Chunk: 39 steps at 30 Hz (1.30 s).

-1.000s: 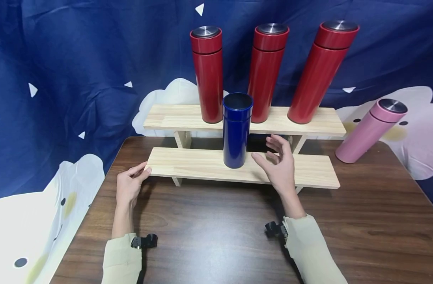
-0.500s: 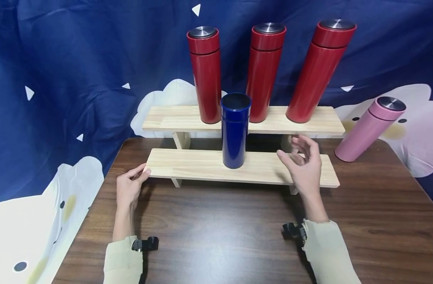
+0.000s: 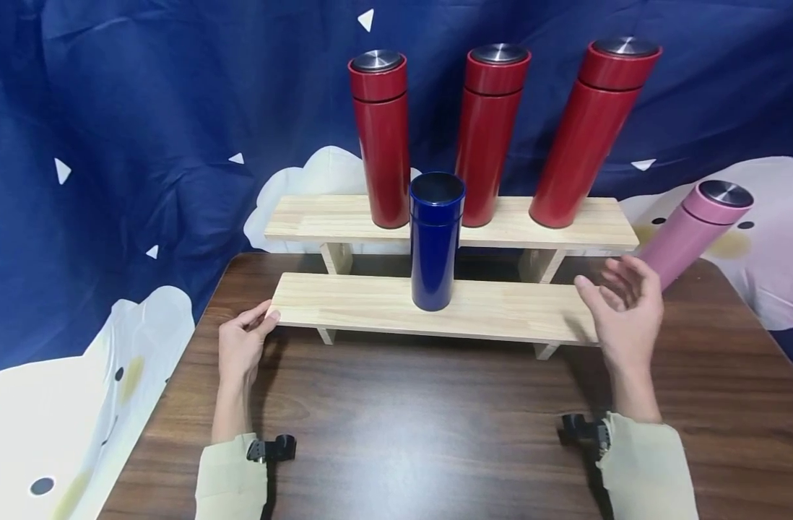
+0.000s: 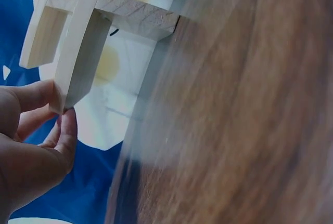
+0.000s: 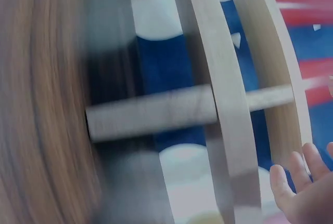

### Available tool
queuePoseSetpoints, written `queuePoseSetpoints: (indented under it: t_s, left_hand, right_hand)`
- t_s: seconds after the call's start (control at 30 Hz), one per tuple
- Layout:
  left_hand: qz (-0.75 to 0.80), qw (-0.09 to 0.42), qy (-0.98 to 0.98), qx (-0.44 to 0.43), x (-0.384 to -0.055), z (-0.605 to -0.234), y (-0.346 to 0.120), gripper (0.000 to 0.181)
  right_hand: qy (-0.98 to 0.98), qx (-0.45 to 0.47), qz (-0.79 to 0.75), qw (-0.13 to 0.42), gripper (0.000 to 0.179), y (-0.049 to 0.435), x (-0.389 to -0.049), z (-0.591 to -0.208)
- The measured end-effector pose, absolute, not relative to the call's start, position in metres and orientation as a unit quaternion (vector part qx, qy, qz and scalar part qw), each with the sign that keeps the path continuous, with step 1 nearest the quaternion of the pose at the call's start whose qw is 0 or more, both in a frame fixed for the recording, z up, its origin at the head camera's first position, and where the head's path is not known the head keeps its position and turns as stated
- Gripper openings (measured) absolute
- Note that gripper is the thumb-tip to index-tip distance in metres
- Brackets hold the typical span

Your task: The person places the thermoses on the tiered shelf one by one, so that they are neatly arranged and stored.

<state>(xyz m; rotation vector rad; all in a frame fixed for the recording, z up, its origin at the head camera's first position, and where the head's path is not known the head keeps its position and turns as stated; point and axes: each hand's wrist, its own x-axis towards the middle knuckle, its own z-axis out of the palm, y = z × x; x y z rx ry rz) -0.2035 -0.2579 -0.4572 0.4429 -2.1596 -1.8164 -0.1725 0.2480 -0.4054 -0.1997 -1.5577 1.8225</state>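
Observation:
A two-tier wooden shelf stands on the table. At its left end my left hand pinches the lower board; in the left wrist view the thumb and fingers lie on opposite faces of the board's corner. On that board a blue thermos bottle stands upright. My right hand, fingers loosely curved and holding nothing, is over the board's right end, which it partly hides. Just behind it stands a pink thermos bottle on the table, its base hidden by the hand.
Three red thermos bottles, a left one, a middle one and a right one, stand spaced along the upper board. Behind the brown wooden table hangs a blue curtain with white cartoon shapes.
My right hand has moved right, from beside the blue bottle along the lower board to its right end near the pink bottle. My left hand keeps its pinch.

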Motion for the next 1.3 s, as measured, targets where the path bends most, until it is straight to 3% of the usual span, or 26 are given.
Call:
queuePoseSetpoints:
  t_s: [0.43,1.3]
  left_hand:
    - [-0.630,0.134,-0.747,0.166,-0.205,-0.456,-0.258,0.035]
    - [-0.645,0.129,-0.735,0.164,-0.205,-0.459,-0.259,0.037]
  right_hand:
    - [-0.596,-0.151,0.676,0.407,0.059,0.293,-0.174,-0.416]
    - [-0.523,-0.258,0.688,0.433,0.061,0.357,-0.210,-0.441]
